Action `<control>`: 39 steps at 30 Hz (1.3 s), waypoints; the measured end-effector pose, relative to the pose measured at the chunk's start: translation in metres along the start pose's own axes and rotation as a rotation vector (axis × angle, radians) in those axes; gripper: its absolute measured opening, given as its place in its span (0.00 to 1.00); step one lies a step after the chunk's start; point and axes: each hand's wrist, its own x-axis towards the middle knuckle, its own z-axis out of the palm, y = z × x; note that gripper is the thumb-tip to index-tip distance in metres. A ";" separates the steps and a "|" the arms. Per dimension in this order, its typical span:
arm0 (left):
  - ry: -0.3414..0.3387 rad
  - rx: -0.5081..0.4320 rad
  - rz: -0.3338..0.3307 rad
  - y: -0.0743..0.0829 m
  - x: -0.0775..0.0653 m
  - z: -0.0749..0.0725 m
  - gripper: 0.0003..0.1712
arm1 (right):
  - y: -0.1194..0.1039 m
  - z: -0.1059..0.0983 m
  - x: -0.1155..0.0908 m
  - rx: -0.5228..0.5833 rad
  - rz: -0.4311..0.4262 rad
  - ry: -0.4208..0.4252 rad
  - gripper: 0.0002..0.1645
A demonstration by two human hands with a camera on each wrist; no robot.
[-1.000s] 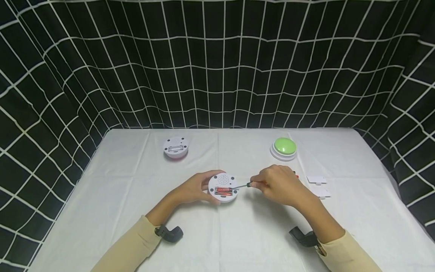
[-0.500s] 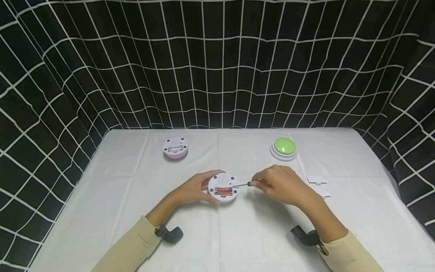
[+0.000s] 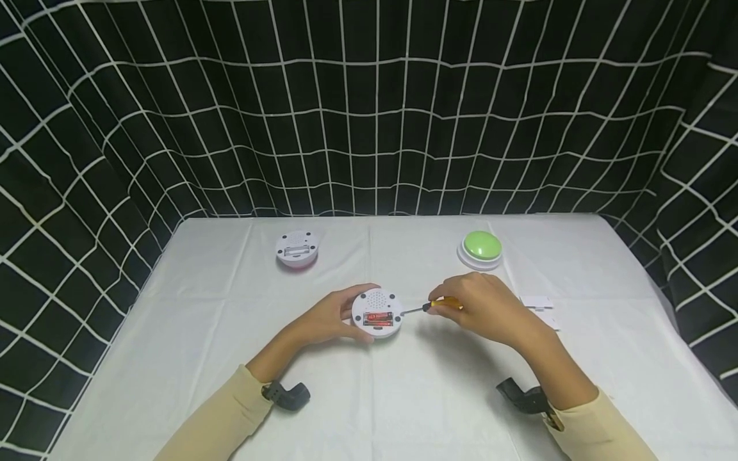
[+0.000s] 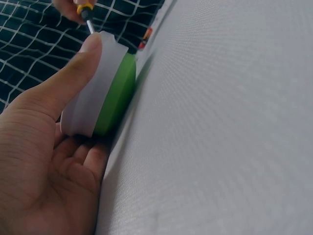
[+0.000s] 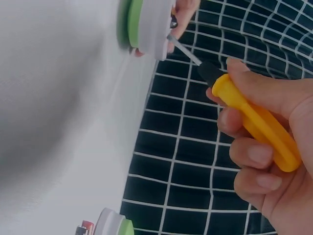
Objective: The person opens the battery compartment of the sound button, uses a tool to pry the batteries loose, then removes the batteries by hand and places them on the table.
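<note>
My left hand [image 3: 331,318] grips a round push button [image 3: 377,299] by its left side, thumb in front and fingers behind. It lies underside up, its green dome [image 4: 117,95] facing the table. Two red batteries [image 3: 378,319] sit side by side in its uncovered battery compartment. Between thumb and fingers, my right hand [image 3: 481,307] holds a screwdriver [image 5: 259,122] with a yellow handle and black collar. The screwdriver's metal tip is at the right rim of the button's underside, beside the compartment; whether it touches is hard to tell.
Another upturned button [image 3: 296,250] with no batteries in its compartment lies at the back left. A green-domed button [image 3: 482,248] stands upright at the back right. White battery covers [image 3: 536,301] lie beyond my right wrist. A red battery [image 5: 87,226] lies near the upright button.
My right hand has shifted slightly right and turned, showing the yellow handle. The screwdriver's tip has moved from the compartment's edge toward the button's right rim. My left hand keeps its grip.
</note>
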 end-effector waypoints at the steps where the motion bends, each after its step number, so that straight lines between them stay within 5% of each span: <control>1: 0.002 0.004 0.002 0.000 0.000 0.000 0.56 | -0.001 -0.001 0.000 -0.001 -0.004 0.003 0.10; 25: 0.008 0.016 -0.002 -0.003 0.001 0.000 0.55 | -0.010 0.009 0.000 -0.089 -0.151 0.063 0.03; 39: 0.022 0.049 -0.013 -0.001 0.001 0.001 0.55 | -0.022 0.003 0.007 -0.208 -0.207 0.030 0.10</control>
